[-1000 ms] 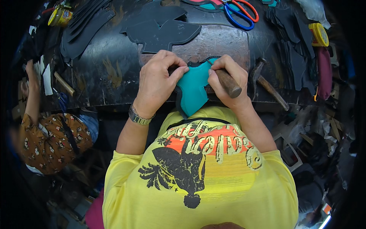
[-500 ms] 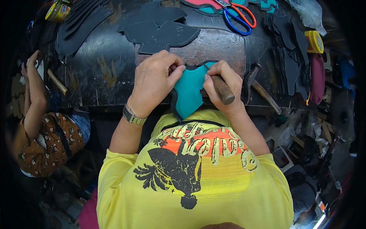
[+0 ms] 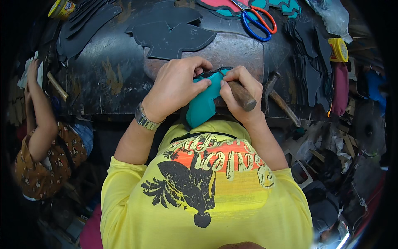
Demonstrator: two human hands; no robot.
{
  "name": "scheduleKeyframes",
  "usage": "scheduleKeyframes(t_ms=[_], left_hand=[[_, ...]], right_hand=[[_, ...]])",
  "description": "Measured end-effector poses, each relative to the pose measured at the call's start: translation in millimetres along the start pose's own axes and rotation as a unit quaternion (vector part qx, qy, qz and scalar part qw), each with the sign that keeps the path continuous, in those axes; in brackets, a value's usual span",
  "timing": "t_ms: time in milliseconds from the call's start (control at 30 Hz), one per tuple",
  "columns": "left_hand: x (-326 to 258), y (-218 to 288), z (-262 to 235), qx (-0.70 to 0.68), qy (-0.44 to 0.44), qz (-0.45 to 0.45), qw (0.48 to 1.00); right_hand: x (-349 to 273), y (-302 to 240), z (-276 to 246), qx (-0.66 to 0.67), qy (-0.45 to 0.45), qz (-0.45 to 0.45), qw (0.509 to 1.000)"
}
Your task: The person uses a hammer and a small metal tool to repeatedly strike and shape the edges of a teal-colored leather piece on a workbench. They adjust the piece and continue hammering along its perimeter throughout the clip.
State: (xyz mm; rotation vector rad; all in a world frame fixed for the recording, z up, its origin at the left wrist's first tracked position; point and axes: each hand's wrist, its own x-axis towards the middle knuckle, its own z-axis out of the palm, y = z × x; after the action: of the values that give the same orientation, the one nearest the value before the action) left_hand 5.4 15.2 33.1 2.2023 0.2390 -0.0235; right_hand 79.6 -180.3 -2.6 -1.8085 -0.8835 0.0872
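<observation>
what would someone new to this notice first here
Probably the bright teal piece with dark edging, in the middle near the table's front edge, with the left hand on it and the right hand gripping a wooden-handled tool at its upper right. The yellow shirt fills the lower middle, and scissors with red and blue handles stand out at the top, right of centre.
</observation>
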Motion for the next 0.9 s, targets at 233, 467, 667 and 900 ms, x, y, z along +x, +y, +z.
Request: scheduleKeyframes(t_ms=[233,467,667,900], left_hand=[[-1.4,-3.2,2.4,0.000,-0.005,0.009,1.000],[-6.7,-13.1,7.1,0.015,0.017,0.070,0.997],[-8.6,-16.9,7.6,0.020,0.033,0.116,0.993],[-9.2,-17.9,8.5,0.016,0.053,0.136,0.989]], right_hand=[[3.8,-2.8,-3.6,0.002,-0.018,0.008,1.000],[2.5,-3.3,9.0,-0.066,0.004,-0.104,0.992],[-2.4,1.5,-0.6,0.094,0.032,0.021,0.995],[-1.1,2.2,0.0,0.075,0.017,0.015,0.997]])
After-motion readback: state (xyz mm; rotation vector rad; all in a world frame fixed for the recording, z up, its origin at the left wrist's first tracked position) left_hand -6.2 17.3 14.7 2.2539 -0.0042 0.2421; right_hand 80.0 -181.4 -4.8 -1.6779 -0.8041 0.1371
